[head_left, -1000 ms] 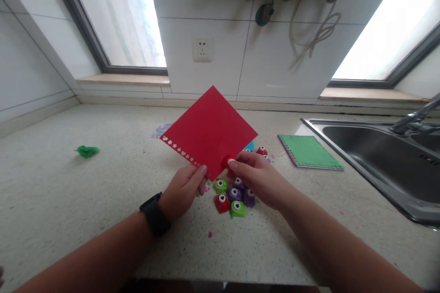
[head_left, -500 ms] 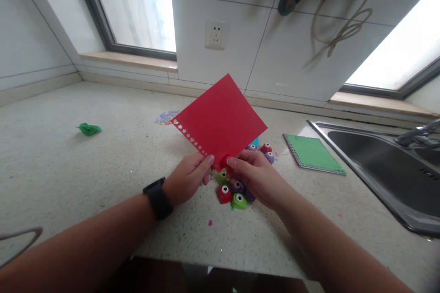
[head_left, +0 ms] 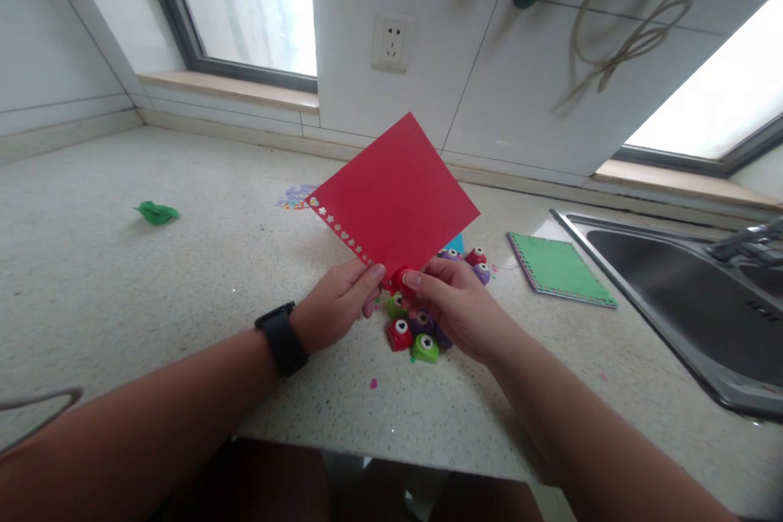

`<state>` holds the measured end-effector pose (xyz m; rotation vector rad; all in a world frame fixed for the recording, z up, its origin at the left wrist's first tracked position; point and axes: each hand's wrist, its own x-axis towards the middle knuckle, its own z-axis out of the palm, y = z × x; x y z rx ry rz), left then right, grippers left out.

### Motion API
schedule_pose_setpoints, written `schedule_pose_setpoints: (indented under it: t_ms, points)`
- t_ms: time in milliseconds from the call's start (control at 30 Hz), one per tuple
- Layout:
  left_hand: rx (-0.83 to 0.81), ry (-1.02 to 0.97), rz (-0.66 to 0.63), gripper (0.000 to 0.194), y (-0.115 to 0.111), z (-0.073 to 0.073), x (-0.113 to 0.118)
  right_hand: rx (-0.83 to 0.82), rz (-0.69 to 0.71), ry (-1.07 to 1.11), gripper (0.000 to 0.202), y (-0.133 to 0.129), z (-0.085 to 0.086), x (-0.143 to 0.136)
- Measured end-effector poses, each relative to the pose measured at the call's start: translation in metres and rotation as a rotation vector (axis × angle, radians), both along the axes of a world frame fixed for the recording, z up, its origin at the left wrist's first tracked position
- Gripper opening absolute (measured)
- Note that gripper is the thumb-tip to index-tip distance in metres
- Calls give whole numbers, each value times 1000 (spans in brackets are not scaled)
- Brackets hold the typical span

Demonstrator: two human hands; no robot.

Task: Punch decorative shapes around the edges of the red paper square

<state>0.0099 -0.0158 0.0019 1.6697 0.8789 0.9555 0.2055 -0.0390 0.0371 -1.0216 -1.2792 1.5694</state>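
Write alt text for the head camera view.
The left hand holds a red paper sheet with shapes cut along one edge, while the right hand presses a red punch at its lower corner, above a speckled counter.

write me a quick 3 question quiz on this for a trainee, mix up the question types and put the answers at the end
1. Multiple choice: what is the right hand gripping at the edge of the red paper?
a) a pair of scissors
b) a red craft punch
c) a glue stick

2. Short answer: on which of the person's wrists is the black watch?

3. Fill in the blank: the green sheet lies on the counter beside the metal ____.

Key: 1. b; 2. left; 3. sink
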Motion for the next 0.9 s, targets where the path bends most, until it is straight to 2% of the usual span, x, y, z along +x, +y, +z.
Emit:
schedule_pose_setpoints:
  t_ms: [600, 900]
  points:
    - [5, -12, -8, 49, 0, 1, 0, -1, -4, 10, 28, 0, 2, -2]
    - [-121, -167, -28, 48, -4, 3, 2, 2, -9, -29, 28, 0, 5, -2]
